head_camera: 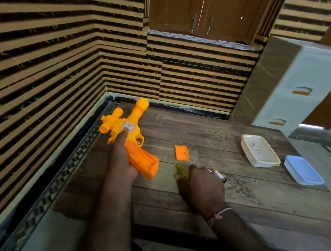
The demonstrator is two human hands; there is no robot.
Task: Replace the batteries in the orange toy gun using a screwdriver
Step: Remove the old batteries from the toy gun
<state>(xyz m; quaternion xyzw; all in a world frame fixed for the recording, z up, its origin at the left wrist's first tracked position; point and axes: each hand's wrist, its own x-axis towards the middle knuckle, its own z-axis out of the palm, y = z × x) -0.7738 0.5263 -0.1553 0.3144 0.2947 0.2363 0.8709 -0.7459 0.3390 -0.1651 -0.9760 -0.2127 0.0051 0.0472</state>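
On the wooden surface (209, 134), the left hand (122, 156) grips the orange toy gun (130, 134), fingers clamped round its body, battery bay upward so cells can go in. Right of the gun lies its cover (181, 153); nearer, the right hand (200, 185) pinches batteries (219, 175), beside the screwdriver (180, 169).

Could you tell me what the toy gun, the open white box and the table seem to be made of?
Toy gun: moulded plastic, smooth, uniformly orange and yellow. Open white box: probably thin plastic, slightly translucent, with rounded corners. Table: wood planks or a wood-look laminate; grain and worn patches show, but which one is unclear.
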